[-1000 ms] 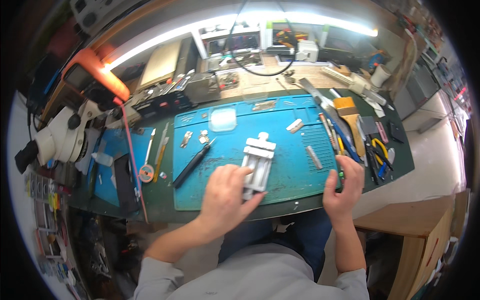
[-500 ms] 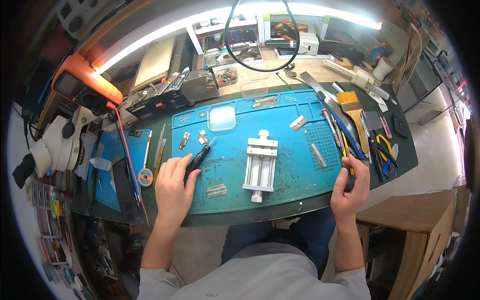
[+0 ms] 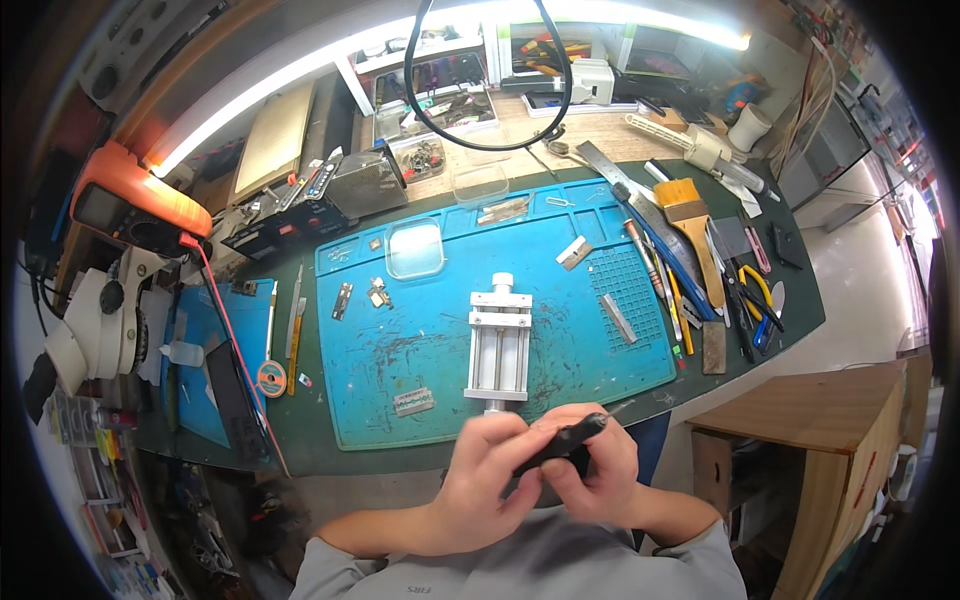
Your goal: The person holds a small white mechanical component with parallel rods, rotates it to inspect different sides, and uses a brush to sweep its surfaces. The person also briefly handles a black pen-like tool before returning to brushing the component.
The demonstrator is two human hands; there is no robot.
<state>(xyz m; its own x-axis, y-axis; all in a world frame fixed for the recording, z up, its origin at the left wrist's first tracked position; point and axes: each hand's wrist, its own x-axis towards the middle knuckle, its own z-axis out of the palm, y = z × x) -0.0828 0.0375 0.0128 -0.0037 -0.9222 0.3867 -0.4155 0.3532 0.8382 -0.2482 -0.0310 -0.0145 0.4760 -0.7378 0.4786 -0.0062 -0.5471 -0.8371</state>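
Note:
A black-handled tool (image 3: 560, 445) with a thin metal tip is held before my body, just beyond the mat's front edge. Its tip points up and to the right; what kind of blade or bit it carries is too small to tell. My left hand (image 3: 485, 480) closes round the handle's lower left part. Fingers of my right hand (image 3: 605, 475) are pressed on the handle close to the tip. Just above my hands, a silver clamp fixture (image 3: 499, 345) with two rails and end knobs stands on the blue mat (image 3: 400, 330), its near knob partly hidden by my left hand.
A razor blade (image 3: 414, 401) lies on the mat's left front. Small metal parts (image 3: 380, 293) and a clear tray (image 3: 415, 248) sit farther back. Brush (image 3: 690, 210), pliers (image 3: 757, 290) and other tools crowd the right side. A multimeter (image 3: 140, 200) stands at left.
My left hand has carried the black-handled tool from the mat's left side to the front middle. My right hand has come left from the tools and joined it there. The view has shifted slightly.

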